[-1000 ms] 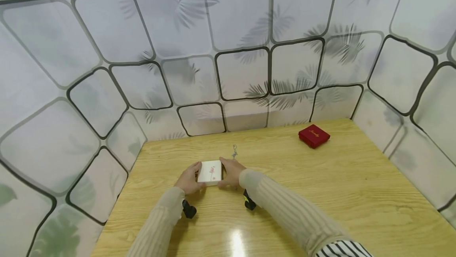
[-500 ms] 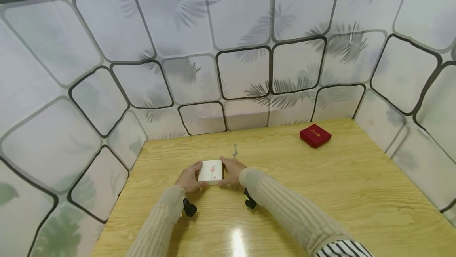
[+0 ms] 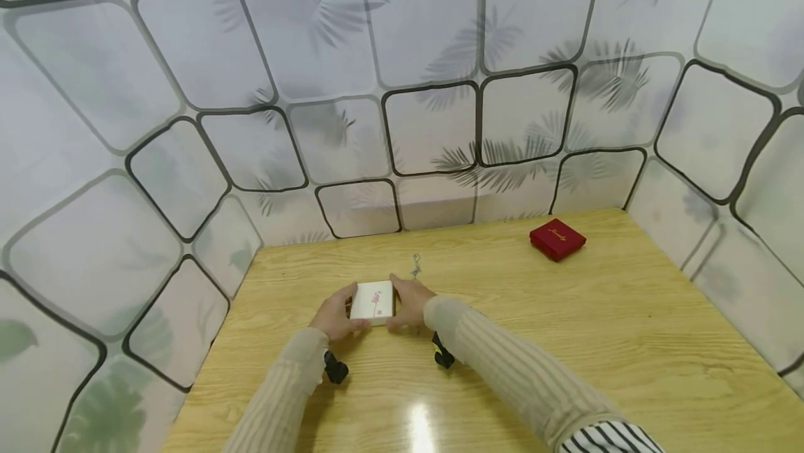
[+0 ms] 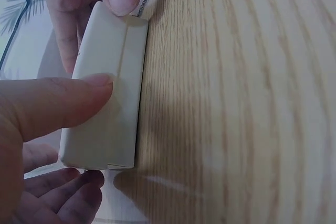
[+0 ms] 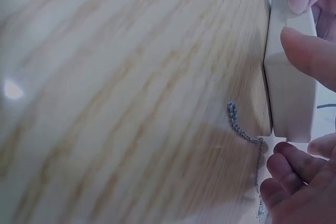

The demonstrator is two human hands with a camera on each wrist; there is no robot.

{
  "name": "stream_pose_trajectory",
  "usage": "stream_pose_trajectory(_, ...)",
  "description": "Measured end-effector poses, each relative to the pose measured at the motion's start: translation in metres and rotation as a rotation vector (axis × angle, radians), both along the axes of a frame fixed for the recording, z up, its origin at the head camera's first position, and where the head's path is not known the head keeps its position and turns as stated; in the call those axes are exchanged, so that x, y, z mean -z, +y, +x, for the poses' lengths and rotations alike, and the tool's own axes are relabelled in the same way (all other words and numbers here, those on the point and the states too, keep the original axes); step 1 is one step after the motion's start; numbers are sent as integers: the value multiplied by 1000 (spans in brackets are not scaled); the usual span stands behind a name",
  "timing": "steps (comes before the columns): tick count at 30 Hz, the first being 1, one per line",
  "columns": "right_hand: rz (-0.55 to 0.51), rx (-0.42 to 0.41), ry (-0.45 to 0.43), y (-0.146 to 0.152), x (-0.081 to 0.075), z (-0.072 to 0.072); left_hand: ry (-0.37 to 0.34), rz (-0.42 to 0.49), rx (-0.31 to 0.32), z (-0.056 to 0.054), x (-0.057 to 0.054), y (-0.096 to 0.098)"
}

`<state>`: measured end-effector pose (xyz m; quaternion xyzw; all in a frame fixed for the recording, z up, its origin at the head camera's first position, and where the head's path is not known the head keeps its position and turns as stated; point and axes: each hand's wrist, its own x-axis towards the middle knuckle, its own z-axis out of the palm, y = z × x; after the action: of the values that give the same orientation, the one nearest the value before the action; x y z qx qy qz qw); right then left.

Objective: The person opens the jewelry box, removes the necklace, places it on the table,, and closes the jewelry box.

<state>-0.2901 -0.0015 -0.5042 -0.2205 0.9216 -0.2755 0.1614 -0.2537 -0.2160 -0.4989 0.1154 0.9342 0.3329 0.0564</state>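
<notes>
Nearest, two cream ribbed sleeves (image 3: 276, 390) extend towards a small square white gift box (image 3: 374, 299) with a pink print, lying on a wood-grain table (image 3: 565, 341). The left hand (image 3: 333, 315) grasps the box's left side; the right hand (image 3: 411, 302) grasps its right. Just beyond the box's far right corner lies a silver chain (image 3: 416, 265). Well right of the box and farther back sits a red jewelry box (image 3: 557, 239) with gold script.

The white box (image 3: 372, 301) bears a pinkish-red flower (image 3: 376, 298); over at the far right, the red box (image 3: 557, 241) carries gold lettering (image 3: 566, 234). The chain (image 5: 240, 131) looks silvery grey, the table (image 3: 534, 320) yellowish wood grain. The ribbed sleeves (image 3: 515, 369) are cream, the near right cuff (image 3: 608, 435) black-and-white striped, the walls (image 3: 427, 27) pale with black and grey outlines.
</notes>
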Motion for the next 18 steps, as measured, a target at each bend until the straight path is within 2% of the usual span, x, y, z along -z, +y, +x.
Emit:
stream_pose_trajectory(6, -14, -17, 29, 4, -4, 1, 41, -50, 4, 2, -3, 0)
stream_pose_trajectory(13, 26, -37, 68, 14, -13, 3, 85, -121, -4, 7, -10, 2)
stream_pose_trajectory(18, -11, -15, 71, 26, -16, 3, 101, -108, -17, 12, -18, 8)
